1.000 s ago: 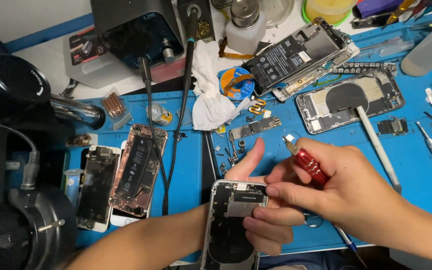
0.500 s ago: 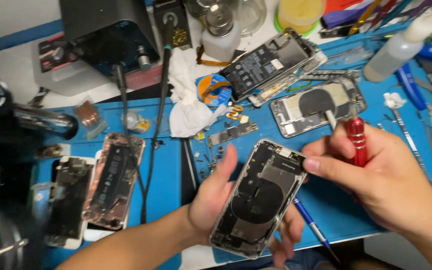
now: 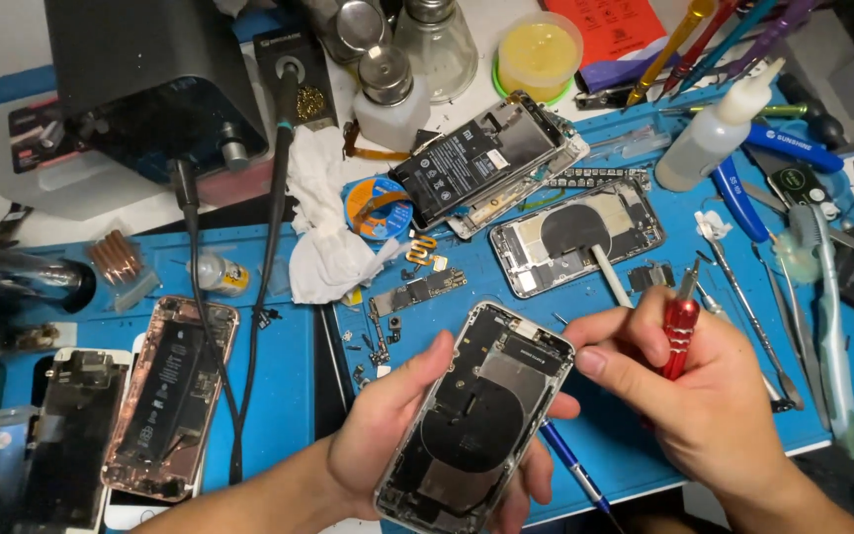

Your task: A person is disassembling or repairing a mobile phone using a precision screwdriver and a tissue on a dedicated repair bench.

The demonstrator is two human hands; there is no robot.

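Head view: left hand (image 3: 392, 435) cradles the opened phone shell (image 3: 476, 415) from below, fingers wrapped round its edges, long axis tilted up-right above the blue surface (image 3: 289, 376). Right hand (image 3: 704, 396) sits just right of the shell's top corner, fingers closed on a red-handled screwdriver (image 3: 681, 331), metal tip pointing up & away. Shell: thin metal frame, dark round coil inside.

A red rectangular packet (image 3: 613, 28) lies at the top edge, beside a round yellow tub (image 3: 539, 54) with a green rim.
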